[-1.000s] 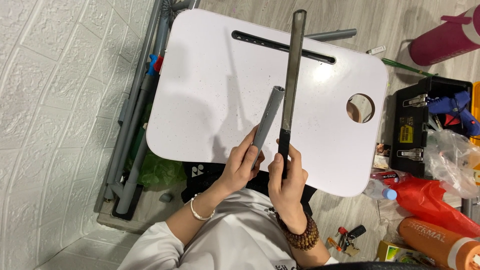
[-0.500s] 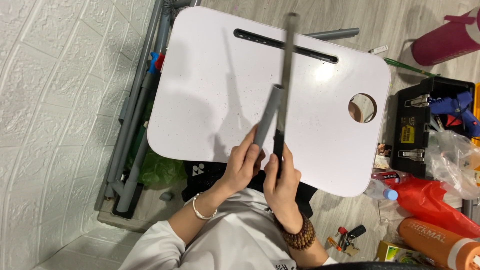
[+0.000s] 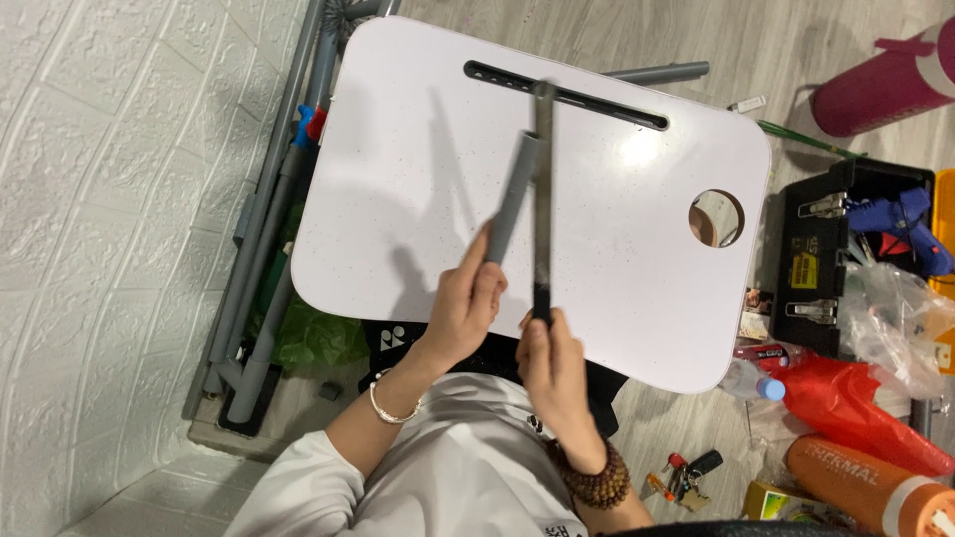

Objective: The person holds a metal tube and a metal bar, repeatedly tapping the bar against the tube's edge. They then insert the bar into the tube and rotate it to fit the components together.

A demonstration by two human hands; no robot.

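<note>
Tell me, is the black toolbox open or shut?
Open. The toolbox on the floor beside the white table shows its inside, with a blue glue gun lying in it and no lid over it.

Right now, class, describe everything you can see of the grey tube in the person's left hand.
The grey tube is a short, round, matt pipe, plastic or painted metal by its look. The left hand grips its lower end, and it tilts up and away over the white lap table, beside the long dark file held in the right hand.
</note>
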